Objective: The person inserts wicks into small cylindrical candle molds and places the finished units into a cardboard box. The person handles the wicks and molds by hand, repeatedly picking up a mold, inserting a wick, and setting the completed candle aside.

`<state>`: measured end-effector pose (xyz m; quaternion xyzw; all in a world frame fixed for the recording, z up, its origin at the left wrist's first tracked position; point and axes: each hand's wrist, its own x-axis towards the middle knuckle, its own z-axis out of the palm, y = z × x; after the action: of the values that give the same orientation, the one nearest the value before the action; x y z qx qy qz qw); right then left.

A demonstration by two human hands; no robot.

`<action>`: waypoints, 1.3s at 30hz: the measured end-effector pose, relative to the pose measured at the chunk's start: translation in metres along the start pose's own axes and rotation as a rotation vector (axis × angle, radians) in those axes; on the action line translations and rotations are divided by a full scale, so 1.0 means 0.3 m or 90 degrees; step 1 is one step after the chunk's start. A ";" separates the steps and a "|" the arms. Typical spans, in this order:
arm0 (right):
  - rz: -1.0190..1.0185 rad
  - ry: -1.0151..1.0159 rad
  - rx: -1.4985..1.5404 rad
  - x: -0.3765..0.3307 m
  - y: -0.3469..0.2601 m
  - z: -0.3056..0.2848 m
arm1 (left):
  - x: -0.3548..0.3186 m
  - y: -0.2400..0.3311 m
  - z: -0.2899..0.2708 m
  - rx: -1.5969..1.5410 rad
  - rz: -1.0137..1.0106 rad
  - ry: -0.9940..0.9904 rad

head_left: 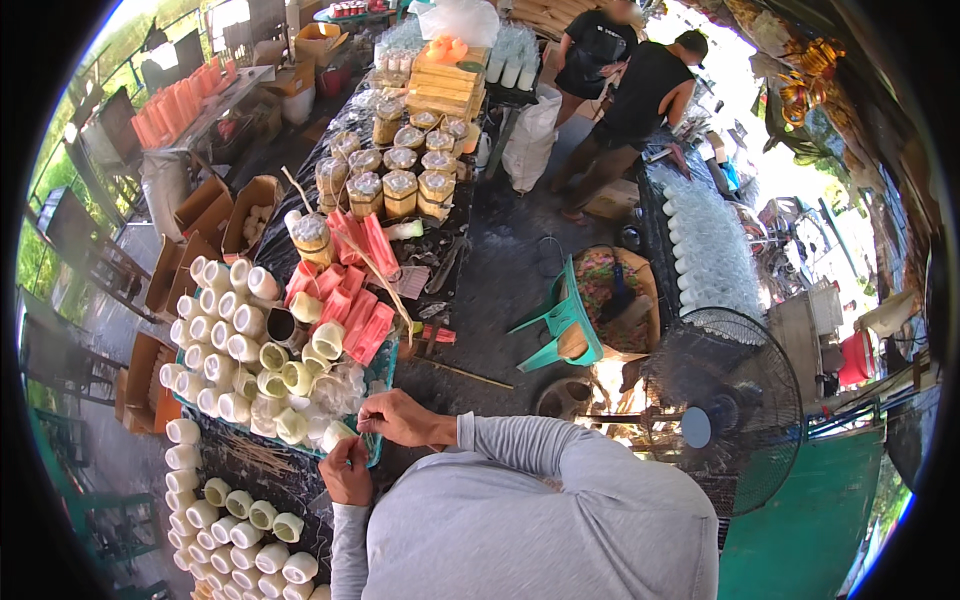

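Note:
Both my hands work close together at the near right corner of a green tray [381, 375]. My right hand [402, 418] is closed in a pinch, its fingertips pointing left; what sits between them is too small to name. Just below, my left hand [347, 474] has its fingers curled together, and their content is hidden too. Right beside the fingertips lies a whitish cylindrical piece [336, 433], tilted on its side. Several more pale hollow cylinders [243, 348] fill the tray, along with crumpled clear plastic [340, 388] and pink-red folded packets [352, 308].
Rows of whitish cylinders [245, 557] stand on the near table. Paper-wrapped bundles [401, 190] stand farther along. A stick [375, 262] leans across the packets. To the right are a green chair [566, 318] and a large fan [725, 410]. Two people [640, 90] stand at the back.

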<state>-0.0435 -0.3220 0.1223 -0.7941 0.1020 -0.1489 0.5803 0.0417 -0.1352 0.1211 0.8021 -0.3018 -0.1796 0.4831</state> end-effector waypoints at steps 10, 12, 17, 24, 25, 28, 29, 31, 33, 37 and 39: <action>0.099 0.023 0.060 0.028 0.055 0.060 | -0.045 -0.023 -0.066 0.146 -0.037 0.054; 0.138 0.061 0.048 0.043 0.088 0.078 | -0.059 -0.038 -0.073 0.115 -0.067 0.095; 0.458 -0.007 0.201 0.098 0.145 0.061 | -0.082 -0.048 -0.077 -0.114 -0.240 0.186; 0.422 -0.137 0.611 0.060 0.097 0.202 | -0.070 -0.021 -0.028 -0.122 -0.262 0.160; 0.417 -0.103 0.579 0.064 0.097 0.221 | -0.071 -0.021 -0.023 -0.116 -0.243 0.169; 0.457 -0.079 0.585 0.080 0.105 0.224 | -0.067 -0.027 -0.015 -0.148 -0.266 0.147; 0.438 -0.073 0.612 0.084 0.106 0.219 | -0.068 -0.029 -0.013 -0.127 -0.274 0.140; 0.432 -0.051 0.639 0.095 0.112 0.198 | -0.066 -0.031 -0.006 -0.110 -0.305 0.113; 0.462 -0.012 0.667 0.111 0.120 0.176 | -0.064 -0.034 0.008 -0.109 -0.266 0.110; 0.471 0.021 0.763 0.139 0.138 0.138 | -0.084 -0.072 0.036 -0.089 -0.274 0.101; 0.429 0.073 0.770 0.142 0.153 0.108 | -0.105 -0.119 0.056 -0.081 -0.286 0.079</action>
<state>0.0082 -0.3214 0.0746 -0.2475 0.2725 -0.0330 0.9292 0.0193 -0.1130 0.0816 0.8265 -0.0740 -0.2514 0.4981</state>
